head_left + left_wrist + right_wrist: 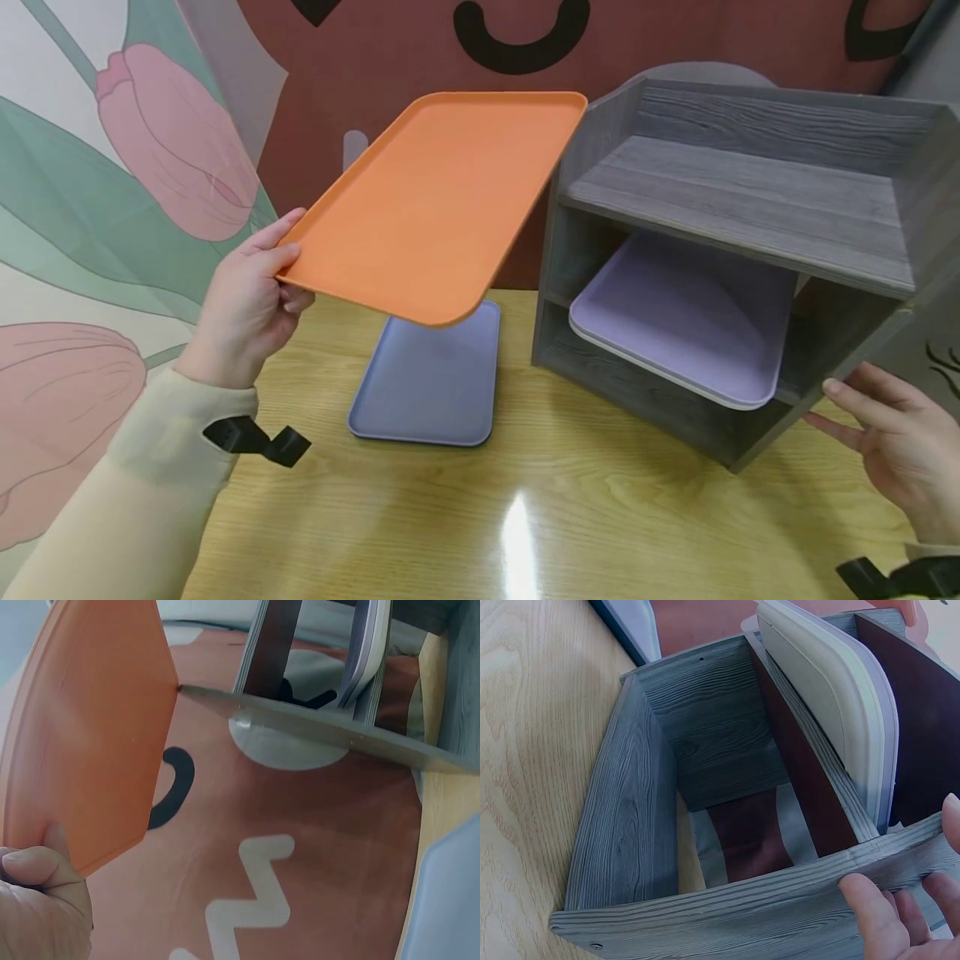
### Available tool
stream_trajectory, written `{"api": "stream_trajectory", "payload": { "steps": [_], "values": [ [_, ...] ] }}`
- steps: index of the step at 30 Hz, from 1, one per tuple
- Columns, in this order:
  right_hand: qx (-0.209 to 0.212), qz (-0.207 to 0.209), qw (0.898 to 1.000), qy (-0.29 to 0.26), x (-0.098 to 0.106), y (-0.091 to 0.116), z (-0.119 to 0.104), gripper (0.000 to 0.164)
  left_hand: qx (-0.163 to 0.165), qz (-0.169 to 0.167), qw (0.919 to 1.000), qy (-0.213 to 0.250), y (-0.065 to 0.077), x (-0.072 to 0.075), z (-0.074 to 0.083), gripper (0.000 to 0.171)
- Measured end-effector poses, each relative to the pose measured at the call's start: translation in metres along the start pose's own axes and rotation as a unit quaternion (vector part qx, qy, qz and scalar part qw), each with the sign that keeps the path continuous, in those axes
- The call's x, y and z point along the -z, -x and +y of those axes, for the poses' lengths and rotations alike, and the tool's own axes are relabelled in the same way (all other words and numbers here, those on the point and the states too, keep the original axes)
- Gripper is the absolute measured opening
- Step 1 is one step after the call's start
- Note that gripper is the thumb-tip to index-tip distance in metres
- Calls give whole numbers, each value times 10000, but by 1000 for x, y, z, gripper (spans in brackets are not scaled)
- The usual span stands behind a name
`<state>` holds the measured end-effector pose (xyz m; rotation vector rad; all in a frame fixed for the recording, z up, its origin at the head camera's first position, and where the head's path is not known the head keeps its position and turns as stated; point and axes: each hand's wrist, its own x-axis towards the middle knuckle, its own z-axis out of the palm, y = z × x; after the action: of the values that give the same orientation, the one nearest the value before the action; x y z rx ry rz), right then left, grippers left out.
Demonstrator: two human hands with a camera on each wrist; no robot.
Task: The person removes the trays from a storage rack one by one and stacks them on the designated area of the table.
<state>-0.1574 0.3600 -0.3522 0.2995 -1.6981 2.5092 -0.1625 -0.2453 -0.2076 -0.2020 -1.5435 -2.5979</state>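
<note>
My left hand [251, 296] grips the near-left corner of an orange tray [442, 200], thumb on top and fingers beneath. The tray is held up in the air, tilted, left of a grey wooden shelf unit [750, 183]. My right hand [900, 442] rests its fingertips against the unit's right side panel, near the front edge; the right wrist view shows these fingers [874, 911] at the panel. On the unit's middle shelf lies a lavender tray [686, 321], stacked on a whitish one [810, 682], both jutting out at the front. A blue-grey tray [431, 375] lies flat on the table.
The wooden table [600, 517] carries the unit at its right. Behind stands a patterned backdrop [360, 50] with a dark red figure and tulips. The unit's raised top ledge [757, 125] and side panels stand close to the orange tray's right corner.
</note>
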Motion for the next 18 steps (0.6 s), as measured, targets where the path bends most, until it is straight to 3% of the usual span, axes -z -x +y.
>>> {"api": "stream_trajectory", "payload": {
  "steps": [8,18],
  "values": [
    [44,-55,10000,11,0,0,0,27,60,192,9998,-61,5,22,2,56],
    [-23,-54,9999,-114,-1,0,-1,28,314,533,9981,-11,14,48,-11,56]
  ]
}}
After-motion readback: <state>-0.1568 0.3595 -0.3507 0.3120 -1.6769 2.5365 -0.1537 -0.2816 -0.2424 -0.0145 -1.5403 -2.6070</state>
